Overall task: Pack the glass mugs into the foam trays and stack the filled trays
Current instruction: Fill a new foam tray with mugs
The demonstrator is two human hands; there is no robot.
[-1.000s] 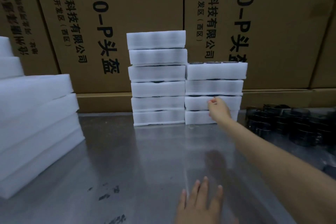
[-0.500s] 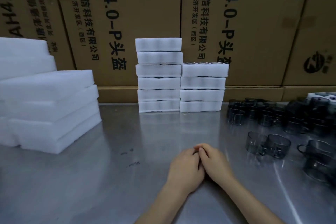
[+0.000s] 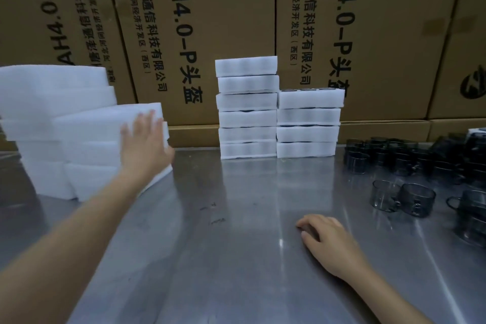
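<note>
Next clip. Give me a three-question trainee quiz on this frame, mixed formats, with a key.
1. True or false: the left hand reaches the pile of empty white foam trays at the left of the steel table.
2. Multiple choice: how many trays are in the taller stack of filled white foam trays at the back? A) four B) six C) eight
3. Fill in: the right hand rests on the ___, holding nothing, with the loose dark glass mugs to its right.

Key: 1 true; 2 B; 3 table.
</note>
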